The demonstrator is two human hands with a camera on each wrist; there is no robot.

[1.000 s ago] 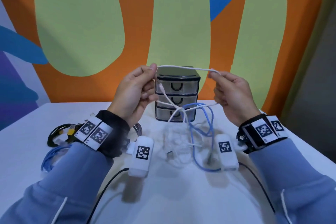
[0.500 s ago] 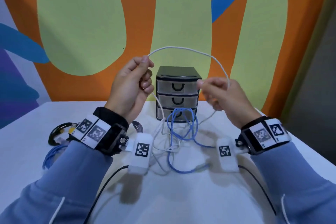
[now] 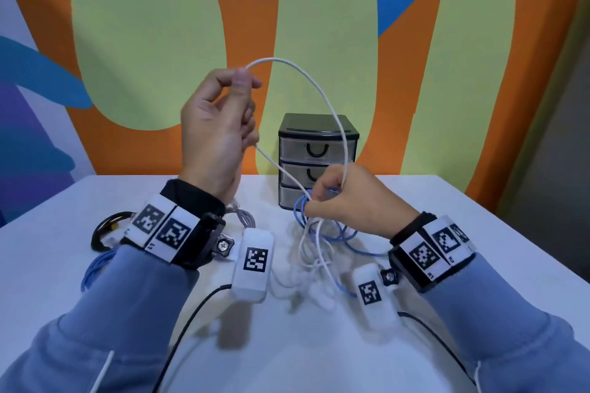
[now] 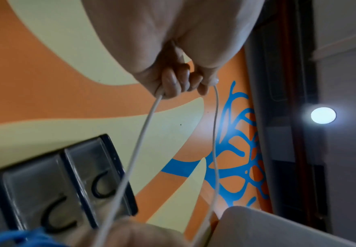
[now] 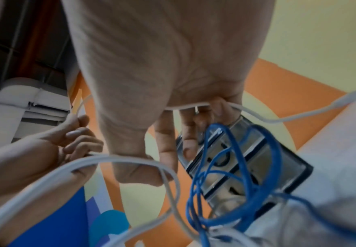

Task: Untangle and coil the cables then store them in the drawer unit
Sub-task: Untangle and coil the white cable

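My left hand is raised and pinches a white cable between thumb and forefinger. The cable arcs up and over to my right hand, which grips it lower down in front of the drawer unit. A blue cable loops around my right fingers, tangled with the white strands that hang to the table. In the left wrist view two white cable runs leave my curled fingers. The right wrist view shows the blue cable loops by the white cable. All three drawers are closed.
Left on the white table lie a coiled blue cable and a black-and-yellow cable. A grey cable lies behind my left wrist. Black leads run from the wrist cameras toward me. An orange and green wall stands behind.
My left hand has risen with the white cable, making the arc taller. My right hand has dropped and moved left, down to the blue tangle in front of the drawers.
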